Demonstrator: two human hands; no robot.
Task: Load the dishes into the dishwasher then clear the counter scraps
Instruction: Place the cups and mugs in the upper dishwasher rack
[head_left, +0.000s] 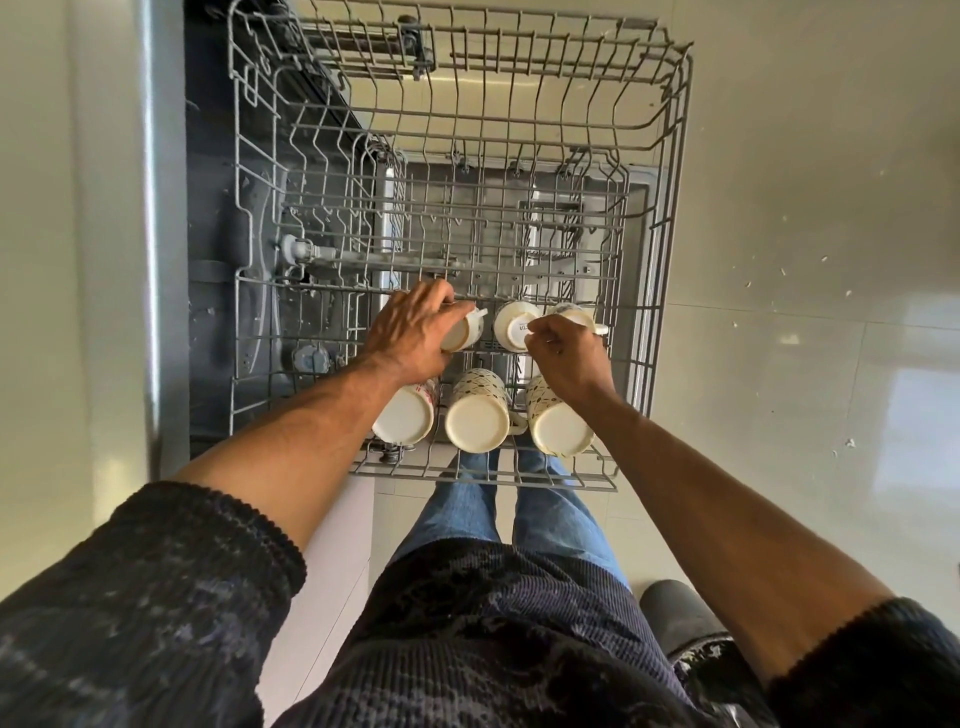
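You are standing over the pulled-out upper rack (670, 218), both hands down in its near half. Your left hand (410, 332) is curled round a small pale cup (465, 332) lying on its side in the second row, fingers wrapped over its wall. Your right hand (566, 353) closes on another cup (574, 312) at the right of that row, though whether you pinch its handle or its rim is hidden under your knuckles. Between the two sits an upturned cup (514, 325), untouched. Nearer you, three mugs (475, 415) stand bottom up in a row, just beside one another.

These cups look like glazed ceramic: light, stiff, slick when wet, and likely to chip against wire or each other. Take each by the body, not the thin handle, and set it mouth down between the tines. White scraps (789, 270) dot the floor to the right.
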